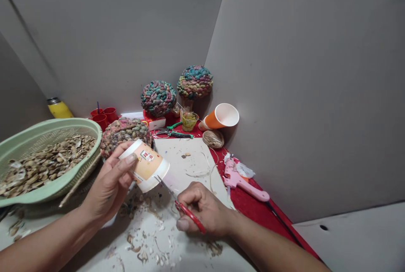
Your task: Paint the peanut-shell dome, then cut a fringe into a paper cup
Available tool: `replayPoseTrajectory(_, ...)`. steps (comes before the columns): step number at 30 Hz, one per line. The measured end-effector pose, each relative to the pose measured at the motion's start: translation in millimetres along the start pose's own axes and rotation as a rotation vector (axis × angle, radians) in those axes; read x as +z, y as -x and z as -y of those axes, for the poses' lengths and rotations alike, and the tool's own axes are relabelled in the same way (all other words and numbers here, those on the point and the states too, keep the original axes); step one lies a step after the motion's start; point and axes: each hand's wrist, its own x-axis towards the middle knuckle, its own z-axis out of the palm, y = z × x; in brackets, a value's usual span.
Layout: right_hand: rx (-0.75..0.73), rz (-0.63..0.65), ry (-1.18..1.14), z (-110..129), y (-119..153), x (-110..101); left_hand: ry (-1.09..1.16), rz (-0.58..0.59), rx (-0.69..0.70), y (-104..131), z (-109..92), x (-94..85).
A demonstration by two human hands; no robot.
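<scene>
My left hand [114, 179] grips a paper cup [148, 160], white with a peach band and a small printed picture, tilted over the white board. In my right hand [202, 208] is a pair of scissors [190, 215] with red handles, my fingers closed through the loops. The slightly parted blades point up and left, their tips at the cup's lower right edge. Whether they cut into the paper I cannot tell. Just behind the cup sits a round ball [126, 133] covered in pinkish and brown shells, partly hidden by the cup and my left hand.
A green basket [95, 137] of shells stands at left. Behind are two colourful shell-covered balls [158, 97], green-handled pliers [180, 135], an orange cup [215, 118] and a twine roll [213, 138]. A pink glue gun [247, 185] lies right; shell scraps [142, 255] litter the board [174, 154].
</scene>
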Motion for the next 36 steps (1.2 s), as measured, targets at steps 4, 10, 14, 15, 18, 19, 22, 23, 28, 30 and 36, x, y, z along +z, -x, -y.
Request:
replayPoseTrajectory(4, -0.002, 0.0, -0.013, 0.1, 0.0, 0.6, 0.009, 0.012, 0.008, -0.3, -0.3, -0.1)
replayPoseTrajectory(10, 0.006, -0.001, -0.032, -1.9, 0.9, 0.7, 0.009, 0.015, 0.006, 0.3, -0.3, -1.5)
replayPoseTrajectory(14, 0.011, -0.007, -0.035, -2.0, 0.8, 0.6, 0.019, 0.025, 0.002, -0.4, 0.0, -0.1)
replayPoseTrajectory(15, 0.012, -0.008, -0.032, -2.1, 0.5, 0.6, 0.021, 0.025, 0.001, -0.6, 0.0, 0.3)
replayPoseTrajectory(18, 0.023, 0.003, -0.041, -3.5, -0.6, 0.2, 0.023, 0.017, -0.001, -0.6, -0.1, 0.5)
replayPoseTrajectory(19, 0.031, 0.009, -0.047, -4.4, -1.0, 0.0, 0.023, 0.017, 0.001, -0.5, -0.1, 0.3)
replayPoseTrajectory(22, 0.055, 0.027, -0.048, -6.9, -1.5, -0.7, 0.021, 0.02, 0.004, -0.5, -0.2, -0.3)
replayPoseTrajectory(23, 0.057, 0.027, -0.044, -7.4, -1.6, -0.9, 0.019, 0.021, 0.003, -0.6, -0.3, -0.4)
replayPoseTrajectory(28, 0.049, 0.021, -0.027, -7.2, -1.5, -1.5, 0.012, 0.028, -0.007, -0.8, -0.2, 0.4)
replayPoseTrajectory(30, 0.053, 0.019, -0.031, -6.8, -1.3, -1.6, 0.017, 0.025, -0.001, -0.6, 0.1, 0.3)
replayPoseTrajectory(36, 0.047, 0.016, -0.057, -6.6, -1.0, -1.7, 0.019, 0.021, 0.001, -0.9, 0.9, -1.2)
